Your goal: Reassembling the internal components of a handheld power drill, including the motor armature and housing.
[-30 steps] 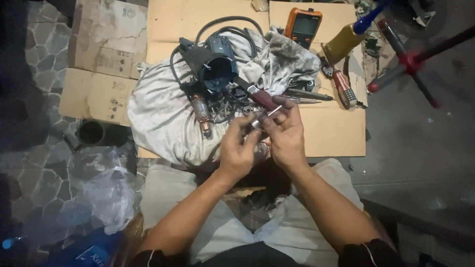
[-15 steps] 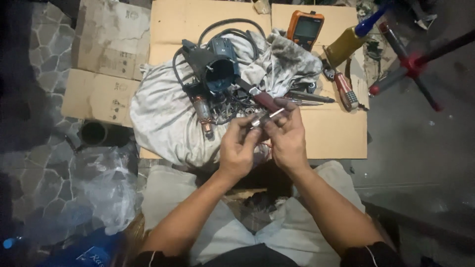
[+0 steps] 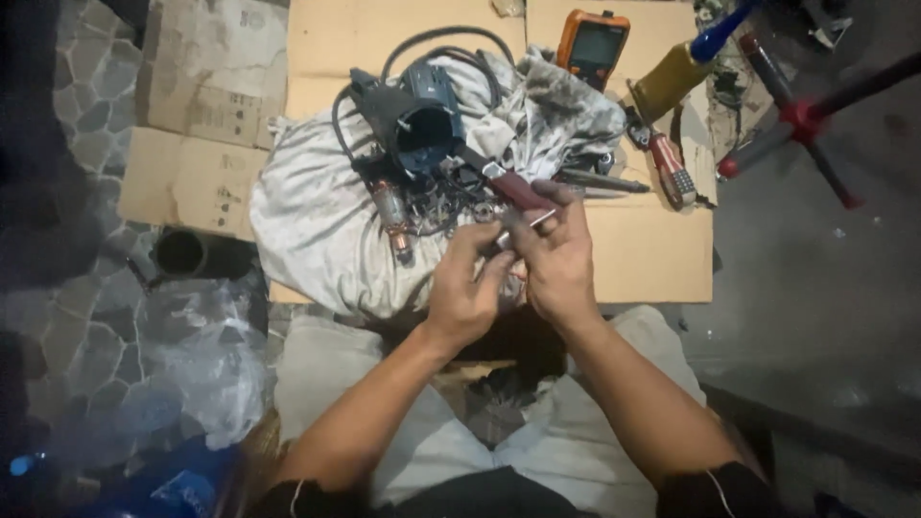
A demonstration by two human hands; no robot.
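Observation:
My left hand and my right hand meet above a dirty grey cloth and pinch a small shiny metal part between their fingertips. Just beyond the fingers lies a dark-red-handled tool. On the cloth sit a dark blue power-tool housing with a black cord, a copper-wound armature and several small loose metal pieces.
Flattened cardboard covers the floor under the cloth. An orange multimeter, a red-handled screwdriver and a yellow-and-blue tool lie at the back right. A red-and-black stand is at right, a black tube and clear plastic bags at left.
Both hands stay together on the small metal part, shifting only slightly. The view has drifted a little; nothing on the cloth has moved.

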